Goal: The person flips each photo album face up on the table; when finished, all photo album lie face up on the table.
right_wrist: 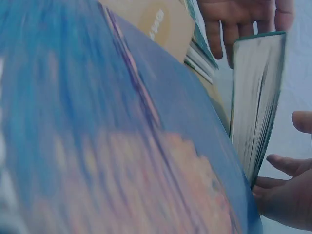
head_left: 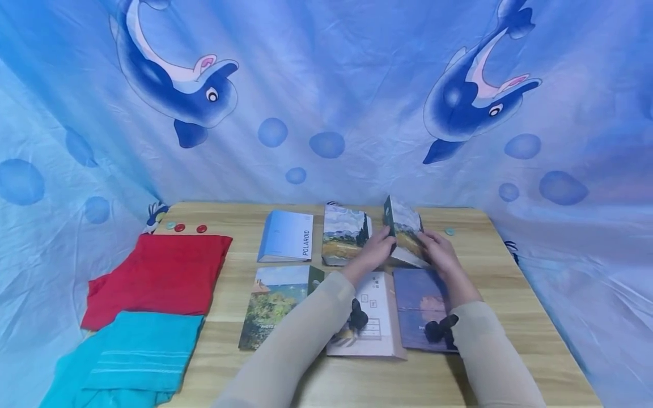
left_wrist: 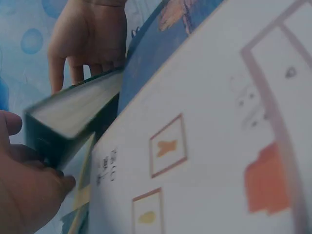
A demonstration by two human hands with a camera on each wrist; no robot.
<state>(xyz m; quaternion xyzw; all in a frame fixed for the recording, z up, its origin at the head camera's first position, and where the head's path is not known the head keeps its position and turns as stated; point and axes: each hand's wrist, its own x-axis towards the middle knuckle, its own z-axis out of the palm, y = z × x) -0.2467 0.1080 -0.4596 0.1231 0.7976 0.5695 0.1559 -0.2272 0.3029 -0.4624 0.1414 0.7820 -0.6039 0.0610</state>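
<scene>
A photo album [head_left: 405,224] with a wheat-field painting on its cover and a dark green spine stands tilted above the table's back part. My left hand [head_left: 376,248] holds it at the spine side, and my right hand [head_left: 441,254] holds its opposite side. In the left wrist view the left hand [left_wrist: 29,187] is at the dark spine [left_wrist: 46,141], with the right hand [left_wrist: 90,39] across from it. The page block [right_wrist: 256,97] faces the right wrist view, between the left hand [right_wrist: 243,19] and the right hand [right_wrist: 292,190]. Some fingertips are hidden behind the album.
Around lie a matching landscape album [head_left: 339,235], a blue Polaroid album [head_left: 287,235], a garden-picture album [head_left: 272,300], a white printed album [head_left: 380,340] and a purple album [head_left: 413,309]. A red cloth [head_left: 158,277], a teal cloth [head_left: 138,351] and red buttons [head_left: 202,229] sit left; a green button [head_left: 449,232] right.
</scene>
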